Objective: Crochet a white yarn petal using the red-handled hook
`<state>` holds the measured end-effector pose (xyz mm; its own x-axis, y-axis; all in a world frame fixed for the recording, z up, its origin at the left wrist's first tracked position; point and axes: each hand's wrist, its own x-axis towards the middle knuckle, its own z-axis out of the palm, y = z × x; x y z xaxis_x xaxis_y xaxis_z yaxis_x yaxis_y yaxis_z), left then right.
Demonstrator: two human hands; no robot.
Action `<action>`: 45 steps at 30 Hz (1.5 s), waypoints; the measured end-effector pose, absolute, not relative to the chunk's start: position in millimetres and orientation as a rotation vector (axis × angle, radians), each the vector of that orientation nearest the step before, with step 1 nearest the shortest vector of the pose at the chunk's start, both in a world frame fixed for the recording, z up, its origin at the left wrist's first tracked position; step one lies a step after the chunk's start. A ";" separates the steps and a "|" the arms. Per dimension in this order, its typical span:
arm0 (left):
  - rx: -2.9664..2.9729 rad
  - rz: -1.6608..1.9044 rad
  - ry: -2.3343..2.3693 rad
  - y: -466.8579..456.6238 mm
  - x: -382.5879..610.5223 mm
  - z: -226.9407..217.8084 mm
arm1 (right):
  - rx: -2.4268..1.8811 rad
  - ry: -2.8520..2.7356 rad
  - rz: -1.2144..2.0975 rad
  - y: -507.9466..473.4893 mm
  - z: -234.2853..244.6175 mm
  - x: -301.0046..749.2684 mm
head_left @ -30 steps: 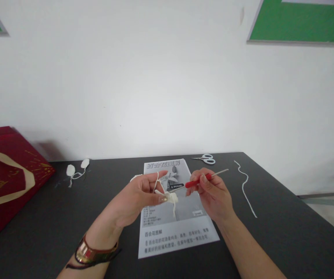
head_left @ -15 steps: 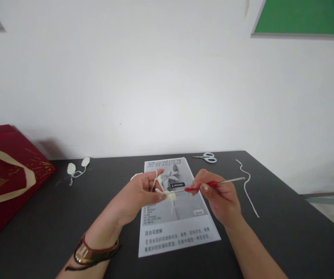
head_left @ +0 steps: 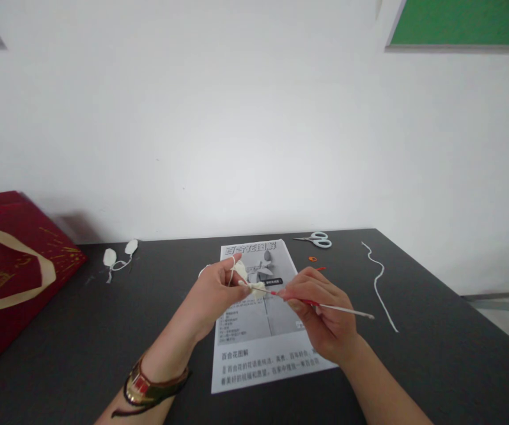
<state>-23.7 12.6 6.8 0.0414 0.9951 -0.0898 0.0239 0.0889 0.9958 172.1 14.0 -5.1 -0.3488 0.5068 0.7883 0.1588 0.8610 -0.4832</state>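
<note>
My left hand (head_left: 217,289) pinches a small cream crochet piece (head_left: 258,288) between thumb and fingers, with yarn (head_left: 233,268) looped over the raised index finger. My right hand (head_left: 325,310) is closed around the red grip of a crochet hook (head_left: 341,309). The hook's thin metal tip points left and meets the crochet piece at my left fingertips; the exact stitch is too small to make out. Both hands are above a printed pattern sheet (head_left: 258,378) with a flower picture and Chinese text. Behind my left fingers shows more cream yarn work (head_left: 240,270).
Light-blue-handled scissors (head_left: 320,239) lie at the back, with small orange markers (head_left: 312,259) nearer me. A white yarn strand (head_left: 378,283) lies to the right. Two white crocheted petals (head_left: 110,257) joined by yarn are at back left, beside a dark red gift bag (head_left: 10,260).
My right hand has moved slightly down, and the hook's rear end has swung downward. The orange markers, earlier hidden behind my hand, now show. My left hand keeps its pinch.
</note>
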 end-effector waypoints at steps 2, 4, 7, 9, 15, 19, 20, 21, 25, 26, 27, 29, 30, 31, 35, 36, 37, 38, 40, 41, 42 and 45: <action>1.161 1.131 1.243 13.1 -22.3 6.7 | -0.457 -1.944 0.317 14.3 -6.6 170.2; 1.116 1.162 1.232 14.2 -20.7 6.6 | -0.375 -1.998 0.209 14.2 -9.8 168.6; 1.012 1.215 1.202 16.9 -18.6 5.9 | -0.302 -2.096 0.030 13.4 -16.6 167.6; 0.959 1.258 1.215 18.4 -17.2 5.2 | -0.316 -2.136 -0.078 12.5 -20.1 167.8; 0.941 1.417 1.228 14.6 -11.5 5.0 | -0.310 -2.147 -0.202 13.1 -22.6 168.6; 0.886 1.453 1.172 8.8 -7.7 8.8 | -0.313 -2.040 -0.022 15.7 -22.9 165.7; 0.872 1.457 1.150 7.9 -7.6 9.8 | -0.319 -1.991 0.049 15.8 -22.9 164.5; 0.860 1.457 1.126 7.3 -7.8 10.6 | -0.337 -1.935 0.127 15.5 -22.9 163.3; 0.848 1.456 1.041 6.6 -9.7 11.3 | -0.502 -1.700 0.448 12.9 -23.9 159.5; 0.849 1.460 1.028 6.5 -9.9 10.9 | -0.526 -1.656 0.497 12.6 -24.2 159.2; 0.850 1.469 1.019 6.3 -9.8 10.4 | -0.527 -1.637 0.520 12.5 -24.4 159.1; 0.847 1.492 1.003 5.9 -9.2 9.4 | -0.480 -1.657 0.500 13.0 -23.7 159.6; 0.840 1.504 0.993 5.8 -8.9 9.1 | -0.449 -1.684 0.469 13.5 -22.7 160.0; 0.831 1.513 0.983 5.8 -8.9 9.1 | -0.421 -1.712 0.434 14.1 -21.5 160.6; 0.749 1.481 0.939 7.3 -10.9 11.6 | -0.376 -1.777 0.365 16.9 -16.4 163.7; 0.719 1.459 0.921 7.9 -11.6 12.8 | -0.373 -1.791 0.354 17.6 -16.0 164.6; 0.690 1.435 0.900 8.5 -12.2 14.1 | -0.368 -1.811 0.329 18.3 -16.0 165.6; 0.665 1.412 0.882 8.9 -12.6 15.3 | -0.354 -1.837 0.281 18.7 -16.6 166.5; 0.637 1.388 0.867 9.1 -12.3 16.7 | -0.315 -1.918 0.108 18.9 -18.6 168.1; 0.644 1.402 0.879 8.9 -11.7 16.7 | -0.301 -1.967 -0.007 18.6 -19.7 168.6; 0.671 1.439 0.904 8.4 -10.9 16.1 | -0.298 -2.013 -0.123 18.1 -20.7 168.7; 0.858 1.641 1.042 7.2 -8.3 11.5 | -0.337 -2.079 -0.348 15.9 -21.7 166.9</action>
